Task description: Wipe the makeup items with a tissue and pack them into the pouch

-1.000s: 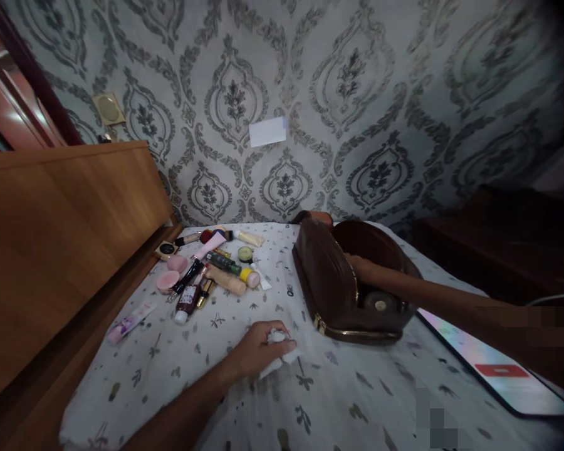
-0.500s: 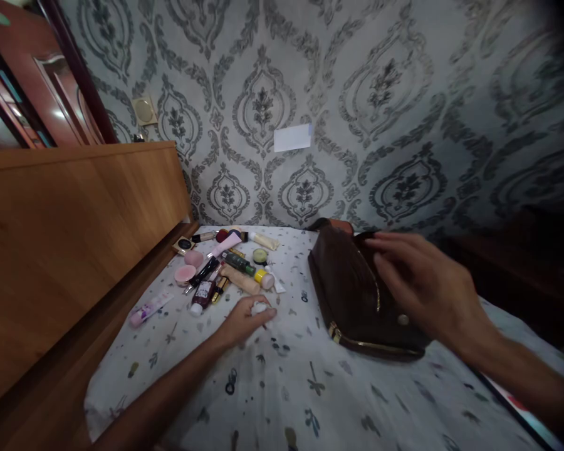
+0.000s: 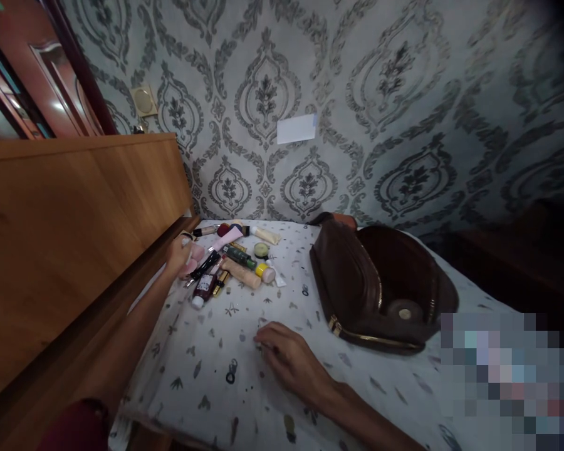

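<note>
My left hand (image 3: 178, 255) is at the far left of the cosmetics, its fingers closed round something small and whitish that I cannot make out. Right beside it lie a pink round compact (image 3: 189, 268) and a pink rounded piece (image 3: 197, 252). My right hand (image 3: 286, 358) hovers low over the patterned cloth (image 3: 244, 401), loosely curled, with nothing visible in it. To its right stands a brown bag (image 3: 345, 285), unzipped and gaping. A dark red bottle with a white cap (image 3: 204, 288), a beige tube (image 3: 240, 273) and a green bottle (image 3: 239, 257) lie in the group.
A wooden panel (image 3: 84, 250) borders the cloth on the left, and a patterned wall (image 3: 338, 138) rises behind. Farther back are a pink tube (image 3: 228, 238) and a cream tube (image 3: 266, 235). A blurred-out patch (image 3: 507, 376) covers the lower right.
My left hand has moved left and away from me, to the cosmetics' far left side. My right hand has left the bag's opening and come down to the cloth in front. The lilac tube is now hidden.
</note>
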{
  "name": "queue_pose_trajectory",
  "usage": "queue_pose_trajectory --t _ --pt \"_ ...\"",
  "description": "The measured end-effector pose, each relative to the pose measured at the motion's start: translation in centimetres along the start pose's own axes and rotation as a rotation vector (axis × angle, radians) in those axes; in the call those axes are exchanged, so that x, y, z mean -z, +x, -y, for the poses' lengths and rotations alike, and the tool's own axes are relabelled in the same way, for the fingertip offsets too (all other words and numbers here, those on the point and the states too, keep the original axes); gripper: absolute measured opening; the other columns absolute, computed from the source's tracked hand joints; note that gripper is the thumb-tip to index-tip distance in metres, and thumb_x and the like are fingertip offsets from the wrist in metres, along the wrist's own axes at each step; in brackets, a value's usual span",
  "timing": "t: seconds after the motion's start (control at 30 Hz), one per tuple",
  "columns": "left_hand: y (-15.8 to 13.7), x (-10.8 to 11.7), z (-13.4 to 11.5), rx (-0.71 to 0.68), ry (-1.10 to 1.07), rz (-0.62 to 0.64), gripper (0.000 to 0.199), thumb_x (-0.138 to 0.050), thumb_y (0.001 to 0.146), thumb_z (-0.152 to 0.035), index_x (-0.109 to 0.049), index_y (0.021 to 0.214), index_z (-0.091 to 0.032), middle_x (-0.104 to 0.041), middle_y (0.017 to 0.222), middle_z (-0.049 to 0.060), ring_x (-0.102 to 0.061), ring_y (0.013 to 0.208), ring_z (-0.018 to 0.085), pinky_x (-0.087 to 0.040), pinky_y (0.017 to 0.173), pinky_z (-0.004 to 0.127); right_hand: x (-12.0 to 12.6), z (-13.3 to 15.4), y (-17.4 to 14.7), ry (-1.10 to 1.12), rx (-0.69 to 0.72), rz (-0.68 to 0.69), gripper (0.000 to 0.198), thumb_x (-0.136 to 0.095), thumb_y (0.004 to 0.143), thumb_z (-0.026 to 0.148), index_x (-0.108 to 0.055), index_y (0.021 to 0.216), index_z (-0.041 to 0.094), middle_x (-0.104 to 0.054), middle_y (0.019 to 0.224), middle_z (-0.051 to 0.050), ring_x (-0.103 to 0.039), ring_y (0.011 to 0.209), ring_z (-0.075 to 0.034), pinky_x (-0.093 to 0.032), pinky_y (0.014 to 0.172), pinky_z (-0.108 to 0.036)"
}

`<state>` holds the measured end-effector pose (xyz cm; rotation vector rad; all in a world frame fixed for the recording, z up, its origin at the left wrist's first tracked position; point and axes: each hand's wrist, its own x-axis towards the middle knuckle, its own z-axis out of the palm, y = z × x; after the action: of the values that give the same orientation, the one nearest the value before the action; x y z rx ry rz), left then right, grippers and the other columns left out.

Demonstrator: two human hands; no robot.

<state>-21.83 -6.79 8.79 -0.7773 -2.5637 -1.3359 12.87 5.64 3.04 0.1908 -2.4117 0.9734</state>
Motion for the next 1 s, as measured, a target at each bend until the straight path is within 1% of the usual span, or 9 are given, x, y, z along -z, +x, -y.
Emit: queue_pose_trajectory --t 0.07,0.17,0.23,0.33,0.53,0.67,0.83,1.0 --pt "1.4 0.0 0.8 0.042 0.139 0.013 0.03 -0.051 0.086 -0.036 -0.065 0.104 -0.017 -0.071 0.096 0.008 -0.063 0.095 0.025 -0.047 0.078 0.032 -1.3 -0.3 0.2 0.077 -0.095 0.006 0.026 -0.046 0.087 0.009 -0.067 0.098 0.019 -0.069 0.09 -0.006 -0.066 0.084 -0.018 -0.055 0.077 -0.031" --pt "2.0 -1.1 1.6 0.079 0.327 0.076 0.038 -0.056 0.084 -0.037 -0.064 0.116 -0.018 -0.071 0.107 0.012 -0.064 0.101 0.029 -0.046 0.081 0.034 -2.6 -0.8 0.2 0.161 -0.235 0.0 0.023 -0.048 0.085 0.011 -0.069 0.092 0.019 -0.069 0.085 -0.005 -0.065 0.08 -0.018 -0.052 0.076 -0.031" --pt "1.9 -2.0 1.9 0.089 0.427 0.114 0.044 -0.059 0.083 -0.042 -0.062 0.122 -0.02 -0.07 0.114 0.013 -0.064 0.106 0.031 -0.046 0.082 0.035 -2.9 -1.1 0.0 0.209 -0.311 -0.015 0.022 -0.049 0.086 0.013 -0.07 0.09 0.019 -0.071 0.087 -0.005 -0.066 0.081 -0.018 -0.051 0.074 -0.03" --pt "1.6 -2.7 2.0 0.095 0.536 0.143 0.049 -0.057 0.085 -0.049 -0.06 0.126 -0.021 -0.069 0.121 0.014 -0.062 0.112 0.032 -0.046 0.083 0.034 -2.9 -1.3 -0.2 0.251 -0.378 -0.021 0.022 -0.049 0.087 0.016 -0.071 0.09 0.019 -0.072 0.087 -0.005 -0.066 0.08 -0.019 -0.051 0.072 -0.029" --pt "1.1 -1.9 1.9 0.053 0.638 0.195 0.052 -0.047 0.09 -0.055 -0.056 0.131 -0.023 -0.068 0.125 0.012 -0.062 0.115 0.031 -0.046 0.085 0.034 -2.4 -1.0 -0.3 0.239 -0.358 -0.005 0.024 -0.049 0.085 0.014 -0.072 0.092 0.018 -0.072 0.089 -0.005 -0.067 0.082 -0.019 -0.05 0.074 -0.029" --pt "0.4 -1.4 2.0 0.05 0.662 0.21 0.055 -0.045 0.09 -0.059 -0.055 0.132 -0.025 -0.069 0.123 0.013 -0.064 0.112 0.033 -0.046 0.084 0.036 -2.4 -0.9 -0.3 0.215 -0.352 0.003 0.024 -0.049 0.085 0.012 -0.072 0.093 0.018 -0.072 0.087 -0.005 -0.066 0.079 -0.018 -0.049 0.071 -0.028" --pt "-0.2 -1.5 2.3 0.048 0.643 0.207 0.055 -0.044 0.092 -0.056 -0.049 0.135 -0.023 -0.067 0.126 0.014 -0.064 0.112 0.031 -0.047 0.081 0.033 -2.6 -1.1 -0.4 0.216 -0.35 -0.008 0.024 -0.05 0.084 0.013 -0.072 0.092 0.018 -0.072 0.086 -0.005 -0.066 0.077 -0.018 -0.049 0.07 -0.028" --pt "-0.7 -1.7 2.4 0.049 0.644 0.188 0.055 -0.043 0.093 -0.053 -0.045 0.139 -0.022 -0.068 0.125 0.015 -0.065 0.111 0.029 -0.047 0.083 0.032 -2.7 -1.1 -0.5 0.19 -0.346 -0.014 0.024 -0.052 0.082 0.01 -0.073 0.092 0.018 -0.072 0.085 -0.005 -0.065 0.076 -0.018 -0.049 0.071 -0.028"
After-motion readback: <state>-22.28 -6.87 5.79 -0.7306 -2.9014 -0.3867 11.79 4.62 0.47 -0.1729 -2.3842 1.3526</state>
